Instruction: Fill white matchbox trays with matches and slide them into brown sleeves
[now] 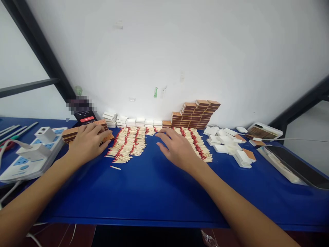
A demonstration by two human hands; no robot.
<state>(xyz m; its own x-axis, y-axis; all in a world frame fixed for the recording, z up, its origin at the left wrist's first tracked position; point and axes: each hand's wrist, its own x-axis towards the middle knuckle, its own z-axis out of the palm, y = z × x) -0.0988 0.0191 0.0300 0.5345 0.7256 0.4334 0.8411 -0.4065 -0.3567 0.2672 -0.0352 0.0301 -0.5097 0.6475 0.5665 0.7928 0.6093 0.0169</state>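
Note:
My left hand (91, 140) is at the left side of the blue table, its fingers bent over orange-and-brown matchboxes (70, 134). Its thumb lies along one matchbox (108, 137), which the hand partly hides. Beside it spreads a wide bed of red-tipped matches (131, 144) in rough rows. My right hand (177, 147) hovers at the left edge of a second bed of matches (200, 145), fingers apart and nothing visible in them. One loose match (115, 167) lies in front of the left bed.
Stacked matchboxes (192, 116) stand against the wall, with white inner trays (131, 122) left of them. More white trays (226, 140) are heaped on the right, near a phone (300, 164). A power strip (33, 161) with chargers and cables occupies the left. The table's front edge (144, 221) is near me.

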